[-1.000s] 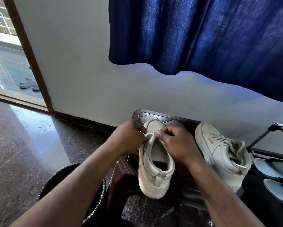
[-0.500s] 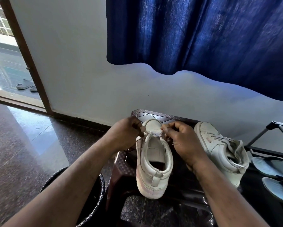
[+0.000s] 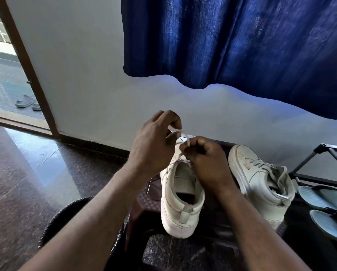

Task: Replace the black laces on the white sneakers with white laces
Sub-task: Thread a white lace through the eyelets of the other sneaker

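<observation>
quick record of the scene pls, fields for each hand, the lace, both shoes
left hand: raised above the toe, pinches the white lace
right hand: lower, pinches the same lace near the front eyelets
near sneaker: on the stool, heel towards the camera, lace seen only at the toe end
second sneaker: to its right, laced with pale laces
black laces: none in view

A blue curtain (image 3: 241, 45) hangs over a pale wall (image 3: 81, 75) above glossy dark speckled floor (image 3: 17, 173), beside a wooden-framed doorway (image 3: 26, 65).
</observation>
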Action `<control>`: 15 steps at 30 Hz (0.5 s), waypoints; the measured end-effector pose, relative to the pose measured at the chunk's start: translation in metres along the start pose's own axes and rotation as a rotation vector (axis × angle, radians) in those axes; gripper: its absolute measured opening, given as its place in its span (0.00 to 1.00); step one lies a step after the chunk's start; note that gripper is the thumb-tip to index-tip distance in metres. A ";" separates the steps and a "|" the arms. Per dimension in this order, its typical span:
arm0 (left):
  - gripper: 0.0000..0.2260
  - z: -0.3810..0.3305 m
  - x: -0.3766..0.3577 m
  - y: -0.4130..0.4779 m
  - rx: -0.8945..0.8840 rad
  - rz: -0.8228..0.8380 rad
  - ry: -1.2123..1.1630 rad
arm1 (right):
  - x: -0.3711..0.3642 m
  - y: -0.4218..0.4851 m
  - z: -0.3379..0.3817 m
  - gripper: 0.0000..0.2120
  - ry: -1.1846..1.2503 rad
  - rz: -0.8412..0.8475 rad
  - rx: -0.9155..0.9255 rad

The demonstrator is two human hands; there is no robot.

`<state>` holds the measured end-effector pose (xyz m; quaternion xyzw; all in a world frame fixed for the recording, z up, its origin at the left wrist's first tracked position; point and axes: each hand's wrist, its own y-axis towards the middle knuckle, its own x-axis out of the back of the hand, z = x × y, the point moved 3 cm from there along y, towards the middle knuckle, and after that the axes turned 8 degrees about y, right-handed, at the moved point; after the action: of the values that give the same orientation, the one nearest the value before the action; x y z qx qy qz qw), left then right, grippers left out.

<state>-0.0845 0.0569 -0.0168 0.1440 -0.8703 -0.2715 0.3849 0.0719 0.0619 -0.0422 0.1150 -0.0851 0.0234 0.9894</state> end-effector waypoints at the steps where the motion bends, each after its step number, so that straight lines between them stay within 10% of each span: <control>1: 0.09 0.003 -0.003 -0.001 0.071 0.004 0.013 | 0.003 0.000 -0.001 0.06 0.060 -0.043 -0.006; 8: 0.09 0.019 -0.025 -0.009 0.235 0.326 -0.022 | 0.036 -0.005 0.003 0.09 0.403 -0.368 -0.028; 15: 0.06 0.019 -0.016 -0.006 0.244 0.286 -0.050 | 0.045 -0.004 0.007 0.06 0.550 -0.449 -0.066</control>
<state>-0.0882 0.0665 -0.0405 0.0577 -0.9176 -0.1101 0.3776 0.1157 0.0573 -0.0283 0.0884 0.2112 -0.1671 0.9590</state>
